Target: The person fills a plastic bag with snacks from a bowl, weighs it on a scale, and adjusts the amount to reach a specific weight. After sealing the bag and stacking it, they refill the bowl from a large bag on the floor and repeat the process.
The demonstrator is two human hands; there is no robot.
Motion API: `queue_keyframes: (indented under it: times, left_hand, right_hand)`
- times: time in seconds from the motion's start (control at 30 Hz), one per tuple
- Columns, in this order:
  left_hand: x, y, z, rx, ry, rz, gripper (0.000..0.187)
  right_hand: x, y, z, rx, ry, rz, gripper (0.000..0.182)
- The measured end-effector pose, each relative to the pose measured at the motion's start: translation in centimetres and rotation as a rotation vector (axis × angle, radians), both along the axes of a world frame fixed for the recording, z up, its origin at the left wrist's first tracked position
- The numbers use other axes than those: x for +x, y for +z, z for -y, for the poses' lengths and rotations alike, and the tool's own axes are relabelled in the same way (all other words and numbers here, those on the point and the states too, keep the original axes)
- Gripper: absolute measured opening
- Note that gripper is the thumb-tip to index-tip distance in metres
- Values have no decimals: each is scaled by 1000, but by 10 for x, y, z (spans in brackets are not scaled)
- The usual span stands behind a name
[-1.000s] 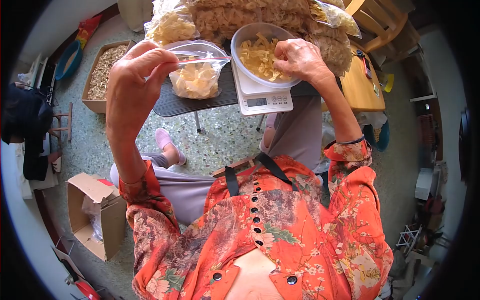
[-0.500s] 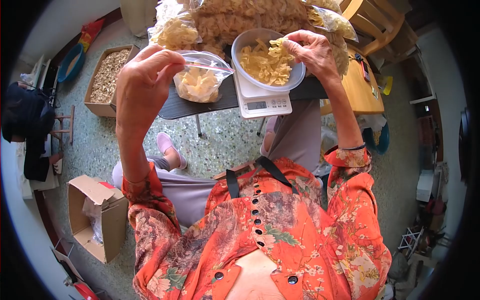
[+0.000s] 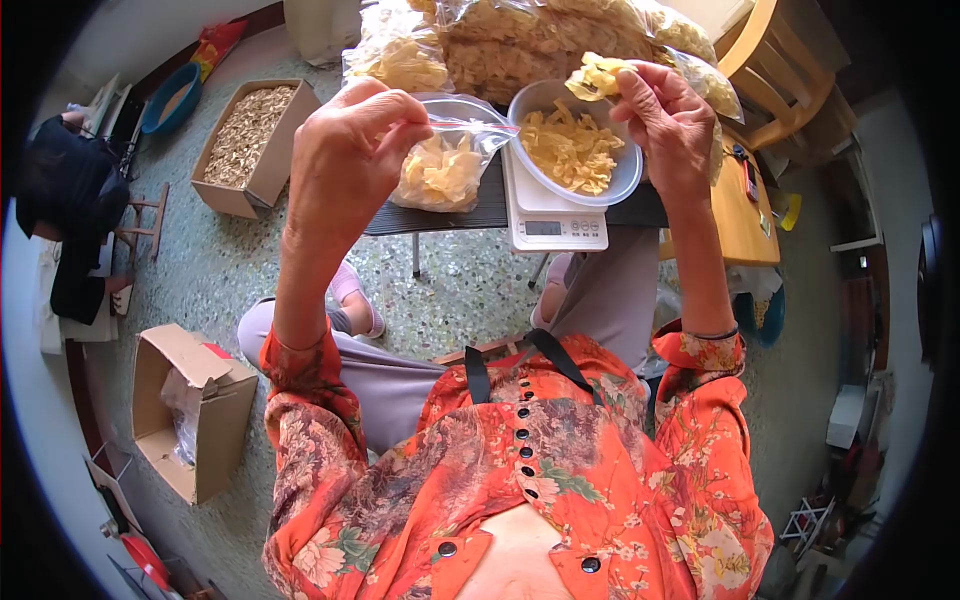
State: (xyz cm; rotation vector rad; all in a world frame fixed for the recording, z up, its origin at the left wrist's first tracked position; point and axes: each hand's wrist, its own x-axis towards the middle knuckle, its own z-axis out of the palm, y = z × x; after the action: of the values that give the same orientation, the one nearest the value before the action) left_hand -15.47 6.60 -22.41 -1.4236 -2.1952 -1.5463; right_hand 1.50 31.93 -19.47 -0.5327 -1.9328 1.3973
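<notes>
The room had a speckled floor (image 3: 440, 290), with a dark tabletop (image 3: 478, 214) in front of the seated person, who wore an orange floral shirt (image 3: 400, 470). Large clear bags of dried pale pieces (image 3: 540, 50) were heaped along its far side. To the right I saw a wooden chair (image 3: 800, 95) and a yellowish wooden table (image 3: 738, 225). On the floor to the left were a carton of chips (image 3: 282, 165) and, nearer, an open carton (image 3: 225, 430) with clear plastic inside; beyond them, at the edge, was another person (image 3: 70, 190) in dark clothes.

A white scale (image 3: 527, 215) sat on the tabletop, its digits too small to read. On it rested a clear bowl (image 3: 630, 185) partly filled with yellow pieces (image 3: 570, 150). Just left of the scale, the zip bag (image 3: 440, 175) lay on the tabletop, holding similar pieces. The left hand (image 3: 350, 145) had its grip closed, thumb and fingers pinching the bag's red-striped mouth. The right hand (image 3: 670, 115), raised over the bowl's far right side, had its grip pinched shut on a yellow cluster (image 3: 597, 77).
</notes>
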Motion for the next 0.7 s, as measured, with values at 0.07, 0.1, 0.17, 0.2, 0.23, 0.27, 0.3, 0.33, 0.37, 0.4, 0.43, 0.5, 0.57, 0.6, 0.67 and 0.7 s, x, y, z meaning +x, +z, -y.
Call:
queue_keyframes:
  times: [0.07,0.1,0.17,0.2,0.23,0.27,0.3,0.33,0.37,0.4,0.43,0.5,0.57,0.6,0.67,0.7]
  left_hand:
    - [2,4,2,-25,9,-3,9]
    - [3,6,3,-52,14,-3,9]
    - [5,7,4,-72,4,-9,9]
    - [5,8,5,-90,-8,-13,9]
    - [4,9,6,-91,-6,-16,9]
    - [4,9,6,-120,-18,-10,9]
    - [3,9,7,-150,-30,-3,10]
    - [3,9,8,-148,-28,-4,10]
    - [2,10,9,-149,-27,-51,10]
    - [2,10,10,-151,-28,-95,10]
    - [2,10,10,-151,-27,-92,10]
    - [4,11,10,-152,-24,-33,9]
    - [4,11,11,-155,-32,-23,9]
    - [3,10,11,-156,-34,-18,9]
    - [3,7,8,-112,-33,-8,9]
    - [3,6,8,-74,-22,-2,10]
  right_hand:
    - [-15,7,28,46,37,-120,24]
    - [-23,5,38,45,41,-123,24]
    - [-38,-2,54,223,124,-192,22]
    - [-46,-8,60,359,103,-189,19]
    - [-53,-13,64,496,81,-185,17]
    - [-59,-17,68,615,85,-196,16]
    - [-65,-20,68,684,147,-210,17]
    - [-64,-21,65,796,189,-148,16]
    - [-62,-19,62,908,230,-84,16]
    - [-62,-18,60,909,232,-83,16]
    - [-61,-17,57,813,231,-107,14]
    - [-55,-9,54,601,226,-173,10]
    - [-46,-13,41,510,102,-129,9]
    - [-38,-11,36,502,41,-57,9]
    - [-26,-19,15,501,20,32,9]
    - [-21,-25,3,494,7,113,10]
